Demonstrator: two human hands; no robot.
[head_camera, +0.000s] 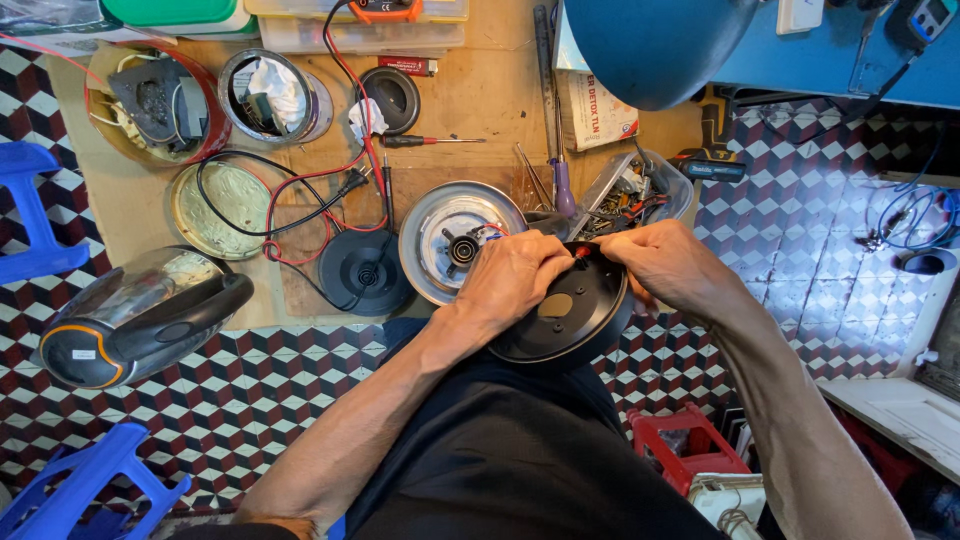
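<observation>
1. Two bare hands are seen closed on a round black plastic kettle bottom cover (565, 320), which is held over the person's lap just below the edge of a brown wooden work board (480, 100).
2. The left hand (515, 275) is curled over the upper left rim of the cover, with its fingers pinched at a small red part (582, 251) on the top edge.
3. The right hand (665, 265) is closed on the upper right rim, its fingertips meeting the same red part.
4. A round silver metal kettle underside with a black centre connector (455, 240) is found on the board, just left of the cover and touching the left hand.
5. A round black power base (362, 270) is placed further left of the cover, with red and black test leads (330, 190) trailed above it.
6. A glass kettle body with a black handle (135, 315) is laid on its side well to the left of the cover, at the board's edge.
7. A clear plastic tray of small parts (640, 190) is set just above the cover, behind the right hand.
8. A red plastic stool (685, 450) is seen on the patterned floor, below and to the right of the cover.
</observation>
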